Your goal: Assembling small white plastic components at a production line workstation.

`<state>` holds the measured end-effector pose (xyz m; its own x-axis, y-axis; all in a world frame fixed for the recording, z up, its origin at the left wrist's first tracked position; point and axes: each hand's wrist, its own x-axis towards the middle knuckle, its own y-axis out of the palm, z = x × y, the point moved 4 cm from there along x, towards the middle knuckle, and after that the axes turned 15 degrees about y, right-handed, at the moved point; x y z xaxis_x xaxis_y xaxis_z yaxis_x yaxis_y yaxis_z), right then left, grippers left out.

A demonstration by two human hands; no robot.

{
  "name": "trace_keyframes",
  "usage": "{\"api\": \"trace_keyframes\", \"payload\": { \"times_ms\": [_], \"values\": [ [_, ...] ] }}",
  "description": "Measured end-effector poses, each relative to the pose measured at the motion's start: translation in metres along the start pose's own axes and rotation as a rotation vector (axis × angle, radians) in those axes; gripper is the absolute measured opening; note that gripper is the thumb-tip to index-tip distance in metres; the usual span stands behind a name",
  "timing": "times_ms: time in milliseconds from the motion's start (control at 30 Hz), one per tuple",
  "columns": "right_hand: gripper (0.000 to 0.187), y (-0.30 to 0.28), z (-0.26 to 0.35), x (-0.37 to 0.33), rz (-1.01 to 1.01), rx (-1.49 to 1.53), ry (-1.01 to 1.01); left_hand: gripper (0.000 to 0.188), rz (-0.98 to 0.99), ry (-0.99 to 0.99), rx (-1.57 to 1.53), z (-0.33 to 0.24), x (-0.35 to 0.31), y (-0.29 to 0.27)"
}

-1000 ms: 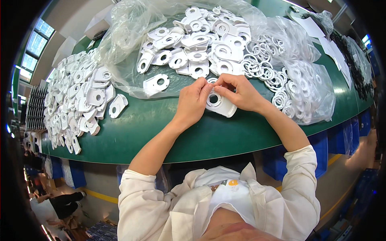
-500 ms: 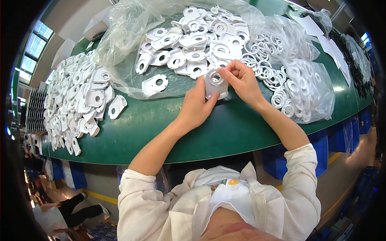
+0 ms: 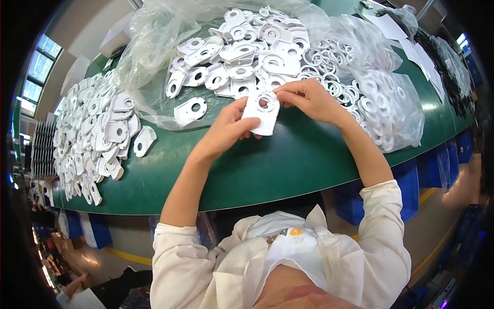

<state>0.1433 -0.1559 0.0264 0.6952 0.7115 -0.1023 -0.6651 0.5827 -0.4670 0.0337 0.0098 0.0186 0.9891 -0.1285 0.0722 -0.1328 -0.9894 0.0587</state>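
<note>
The white plate (image 3: 262, 117) has shifted slightly left and been turned so its holed face shows more fully, while the right thumb, set against the plate's ring a half-second ago, has moved off to its upper right edge. The left hand (image 3: 230, 124) pinches the plate's lower left side, thumb across the face and fingers behind. The right hand (image 3: 312, 99) has its thumb and forefinger drawn together at the rim; whether they press on it cannot be told.

The plate is held in front of the worker, over a green table (image 3: 221, 177). Just beyond it, a heap of similar plates (image 3: 241, 51) spreads across clear plastic (image 3: 149, 46), one loose plate (image 3: 185, 112) lying at the near left. White rings (image 3: 329, 56) are strewn to the right, beside a clear bag of rings (image 3: 388, 108). A second heap of plates (image 3: 92, 131) covers the table's left end, a single plate (image 3: 147, 136) at its edge. White papers (image 3: 418, 57) lie at far right. Blue bins (image 3: 404, 193) stand below the table's edge; at lower left, another person's arm (image 3: 76, 285) shows.
</note>
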Motion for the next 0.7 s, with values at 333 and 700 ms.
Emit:
{"api": "trace_keyframes", "payload": {
  "times_ms": [333, 700],
  "values": [
    [0.015, -0.108, -0.029, -0.022, -0.578, -0.680, 0.189, 0.042, -1.040, 0.940, -0.312, -0.063, -0.033, -0.130],
    [0.015, -0.130, -0.063, -0.029, -0.403, -0.802, 0.619, 0.026, -0.353, 0.331, 1.029, -0.022, -0.004, -0.048]
  ]
}}
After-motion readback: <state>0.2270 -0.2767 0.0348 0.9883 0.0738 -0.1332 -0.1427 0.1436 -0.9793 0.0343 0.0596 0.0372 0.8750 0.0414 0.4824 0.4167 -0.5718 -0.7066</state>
